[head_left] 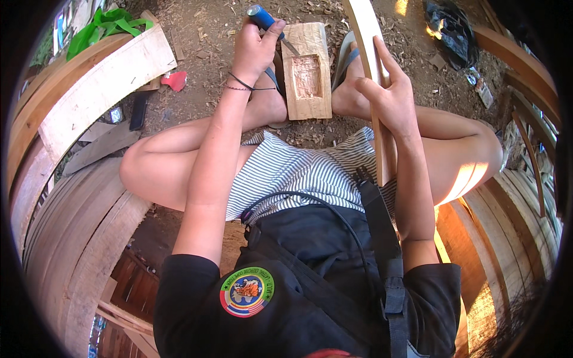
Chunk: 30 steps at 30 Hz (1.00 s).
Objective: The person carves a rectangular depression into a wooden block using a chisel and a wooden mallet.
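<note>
Two bare hands at work, and the person sits low on the dirt with knees spread. Left hand (255,51) is clenched around a blue-handled chisel (270,24) — its handle points up and away, the metal blade slanting down to the right onto the top edge of a wooden block (308,71). That block lies flat on the ground between the sandalled feet, long axis running straight away from the person, with a shallow rectangular hollow (307,76) cut into its face. Right hand (391,98) grasps a long thin wooden slat (373,77), thumb side against it, fingers stretched along its face; the slat stands nearly upright, running from the lap up past the right foot. On the dark shirt, low at the chest, sits a round embroidered patch (247,292) — green rim, orange and blue middle. Curved wooden planks (95,89) are stacked at the left, green cloth (104,24) on top.
</note>
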Each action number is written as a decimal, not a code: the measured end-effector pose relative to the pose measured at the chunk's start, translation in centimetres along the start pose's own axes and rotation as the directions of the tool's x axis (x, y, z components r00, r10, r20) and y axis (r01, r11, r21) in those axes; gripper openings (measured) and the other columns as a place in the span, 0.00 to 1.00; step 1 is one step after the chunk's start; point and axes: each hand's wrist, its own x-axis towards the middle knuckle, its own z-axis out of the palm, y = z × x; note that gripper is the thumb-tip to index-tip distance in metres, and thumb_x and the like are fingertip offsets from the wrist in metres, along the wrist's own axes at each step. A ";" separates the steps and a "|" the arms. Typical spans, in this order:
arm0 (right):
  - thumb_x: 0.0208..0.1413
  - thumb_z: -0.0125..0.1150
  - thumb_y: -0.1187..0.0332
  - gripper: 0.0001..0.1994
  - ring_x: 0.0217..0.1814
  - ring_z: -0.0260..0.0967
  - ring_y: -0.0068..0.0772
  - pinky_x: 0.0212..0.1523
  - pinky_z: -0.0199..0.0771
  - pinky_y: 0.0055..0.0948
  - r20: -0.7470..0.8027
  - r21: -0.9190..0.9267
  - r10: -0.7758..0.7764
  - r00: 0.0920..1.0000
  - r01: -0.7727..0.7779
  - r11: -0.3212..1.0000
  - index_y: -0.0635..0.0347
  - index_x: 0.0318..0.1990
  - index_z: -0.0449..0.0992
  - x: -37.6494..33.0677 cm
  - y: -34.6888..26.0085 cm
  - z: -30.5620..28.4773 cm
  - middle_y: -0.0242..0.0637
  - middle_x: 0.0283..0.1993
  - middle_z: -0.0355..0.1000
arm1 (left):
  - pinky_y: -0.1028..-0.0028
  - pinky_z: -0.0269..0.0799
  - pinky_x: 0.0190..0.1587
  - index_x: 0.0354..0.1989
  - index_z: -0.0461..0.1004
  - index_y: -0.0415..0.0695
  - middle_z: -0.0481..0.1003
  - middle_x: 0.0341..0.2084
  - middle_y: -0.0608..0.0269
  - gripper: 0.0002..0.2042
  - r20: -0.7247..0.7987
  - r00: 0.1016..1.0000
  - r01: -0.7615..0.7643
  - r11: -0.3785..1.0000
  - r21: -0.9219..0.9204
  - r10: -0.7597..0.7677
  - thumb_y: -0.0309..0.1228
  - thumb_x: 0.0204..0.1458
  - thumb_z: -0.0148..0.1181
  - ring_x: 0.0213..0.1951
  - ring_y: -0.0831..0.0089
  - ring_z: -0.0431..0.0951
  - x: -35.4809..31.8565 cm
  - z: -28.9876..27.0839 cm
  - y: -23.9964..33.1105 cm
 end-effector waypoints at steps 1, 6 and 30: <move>0.41 0.65 0.63 0.43 0.55 0.75 0.39 0.57 0.71 0.33 -0.005 0.022 -0.002 1.000 0.002 1.000 0.63 0.70 0.61 0.0 0.1 0.0 0.55 0.56 0.74 | 0.73 0.83 0.44 0.47 0.70 0.36 0.77 0.40 0.59 0.17 0.000 1.000 -0.005 1.000 -0.011 0.005 0.38 0.60 0.63 0.42 0.73 0.80 0.0 0.0 -0.1; 0.41 0.65 0.63 0.43 0.55 0.75 0.39 0.57 0.71 0.33 -0.003 -0.013 0.001 1.000 -0.001 1.000 0.62 0.70 0.61 -0.1 0.1 -0.1 0.55 0.56 0.74 | 0.72 0.82 0.43 0.45 0.71 0.36 0.77 0.39 0.61 0.17 -0.015 0.999 -0.033 0.998 0.045 0.033 0.39 0.59 0.63 0.41 0.75 0.80 -0.1 -0.1 -0.4; 0.50 0.58 0.78 0.38 0.37 0.71 0.22 0.36 0.73 0.21 0.111 0.067 0.009 0.994 -0.017 0.998 0.66 0.72 0.56 -1.1 -1.5 0.4 0.39 0.46 0.74 | 0.63 0.76 0.41 0.50 0.73 0.43 0.80 0.30 0.56 0.20 0.026 0.986 -0.164 0.956 0.245 0.162 0.34 0.50 0.70 0.36 0.59 0.83 -1.3 2.7 1.8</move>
